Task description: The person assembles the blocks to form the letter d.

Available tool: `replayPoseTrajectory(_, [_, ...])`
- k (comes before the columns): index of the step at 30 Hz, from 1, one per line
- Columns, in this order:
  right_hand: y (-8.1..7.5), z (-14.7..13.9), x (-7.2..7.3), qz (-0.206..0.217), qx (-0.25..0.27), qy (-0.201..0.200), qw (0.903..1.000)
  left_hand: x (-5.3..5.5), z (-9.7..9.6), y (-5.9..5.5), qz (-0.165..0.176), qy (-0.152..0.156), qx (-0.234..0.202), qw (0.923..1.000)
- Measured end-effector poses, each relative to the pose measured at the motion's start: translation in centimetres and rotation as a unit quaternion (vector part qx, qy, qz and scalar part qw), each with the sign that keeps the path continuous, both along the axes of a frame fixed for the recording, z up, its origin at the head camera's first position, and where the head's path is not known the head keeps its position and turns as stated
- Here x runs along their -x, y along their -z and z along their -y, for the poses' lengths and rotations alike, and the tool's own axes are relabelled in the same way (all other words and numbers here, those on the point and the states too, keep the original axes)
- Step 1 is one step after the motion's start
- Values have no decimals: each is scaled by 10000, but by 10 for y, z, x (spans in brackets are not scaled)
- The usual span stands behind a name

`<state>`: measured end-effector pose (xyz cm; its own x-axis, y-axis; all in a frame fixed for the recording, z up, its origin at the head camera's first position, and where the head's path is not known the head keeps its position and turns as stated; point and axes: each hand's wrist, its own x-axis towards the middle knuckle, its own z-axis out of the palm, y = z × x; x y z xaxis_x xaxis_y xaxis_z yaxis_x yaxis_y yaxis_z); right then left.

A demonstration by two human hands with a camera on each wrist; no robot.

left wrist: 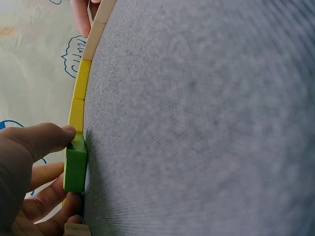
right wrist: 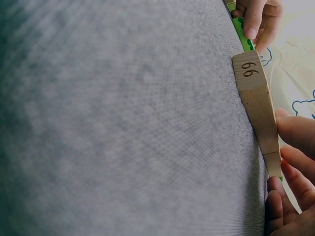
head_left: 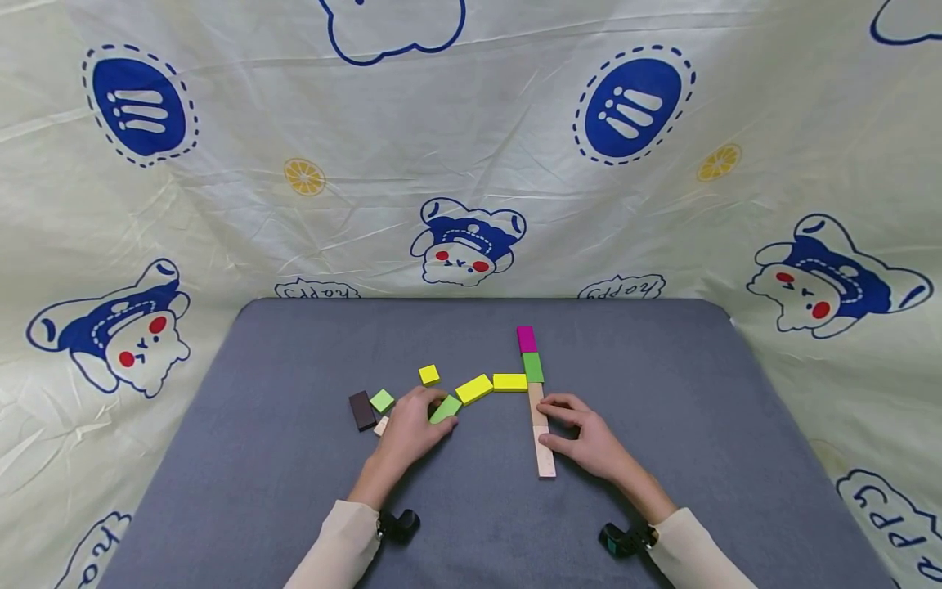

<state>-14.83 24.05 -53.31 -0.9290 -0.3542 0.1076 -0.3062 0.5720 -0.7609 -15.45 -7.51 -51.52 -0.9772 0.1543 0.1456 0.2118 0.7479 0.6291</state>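
Observation:
My left hand (head_left: 409,425) pinches a light green block (head_left: 446,409) between thumb and fingers, as the left wrist view shows too. Its upper end meets a slanted yellow block (head_left: 474,389). A second yellow block (head_left: 510,383) continues from there to an upright row at the right. That row runs from a magenta block (head_left: 526,339) through a darker green block (head_left: 533,367) to two plain wooden blocks (head_left: 545,454). Against the right side of the wooden blocks, my right hand (head_left: 589,438) rests its thumb and fingertips. "66" is marked on the wooden block's end (right wrist: 249,69).
Left of my left hand lie a dark brown block (head_left: 362,411), a small light green block (head_left: 382,401) and a partly hidden pale block (head_left: 381,426). A small yellow block (head_left: 429,375) is just beyond that hand. The grey table (head_left: 294,491) backs onto a printed cloth (head_left: 368,229).

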Motion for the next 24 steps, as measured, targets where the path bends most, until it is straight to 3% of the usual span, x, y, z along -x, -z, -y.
replayPoseTrajectory(8, [0, -1, 0, -62, 2, 5, 10000, -1, -1, 1, -102, 5, 59, 9999])
replayPoseTrajectory(24, [1, -1, 0, -54, -15, 17, 10000, -2, -3, 0, 81, -69, 104, 9999])
